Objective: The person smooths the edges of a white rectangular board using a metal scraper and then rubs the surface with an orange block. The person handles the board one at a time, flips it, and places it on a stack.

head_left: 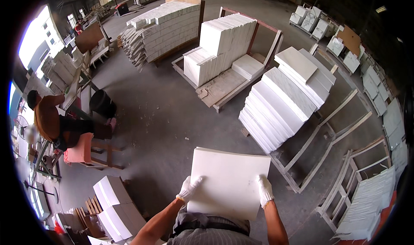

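A large, flat, nearly square white stone tile (228, 180) is held in front of my waist, its near edge close to my body. My left hand (189, 189), in a white knit glove, grips the tile's left edge, the thumb lying on its face. On the opposite edge, my gloved right hand (265, 190) grips in the same way, thumb on top. The fingers under the tile are hidden. Ahead and to the right, a leaning stack of white tiles (276, 111) rests on a frame, apart from the held tile.
A veined tile stack (222, 42) stands on a wooden rack ahead, with another long stack (172, 34) behind it. Bare frame rails (308, 146) jut out at right. At left, a person (51, 115) sits on a stool near a black bucket (102, 103). White boxes (117, 208) sit lower left.
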The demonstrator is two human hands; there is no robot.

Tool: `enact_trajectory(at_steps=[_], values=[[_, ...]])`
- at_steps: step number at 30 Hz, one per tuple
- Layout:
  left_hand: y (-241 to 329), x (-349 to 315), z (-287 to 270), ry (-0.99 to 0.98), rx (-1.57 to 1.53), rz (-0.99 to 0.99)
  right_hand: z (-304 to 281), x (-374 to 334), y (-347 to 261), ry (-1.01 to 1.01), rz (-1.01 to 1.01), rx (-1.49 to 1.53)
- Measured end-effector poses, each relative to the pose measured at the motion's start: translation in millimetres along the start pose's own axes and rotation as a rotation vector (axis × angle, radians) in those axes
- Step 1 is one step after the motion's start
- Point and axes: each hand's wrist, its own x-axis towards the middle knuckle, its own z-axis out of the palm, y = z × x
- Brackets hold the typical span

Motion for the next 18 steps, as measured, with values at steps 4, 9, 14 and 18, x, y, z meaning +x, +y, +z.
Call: enact_trajectory(at_steps=[4, 9, 14, 18], values=[[33.7, 47.4, -31.3, 0.074, -0.089, 0.092, 65.9, 31.2, -87.2, -0.118, 0.005, -0.144], [65.2, 125.2, -60.6, 0.08, -0.032, 0.126, 117.6, 106.3, -111.9, -0.136, -0.046, -0.099], [118.2, 216.1, -81.7, 0.13, -0.062, 0.12, 175.1, 204.5, -157.2, -0.185, -0.112, -0.096], [171.3, 274.9, -99.5, 0.117, -0.15, 0.007, 221.9, 275.6, -208.9, -0.27, -0.139, -0.067]])
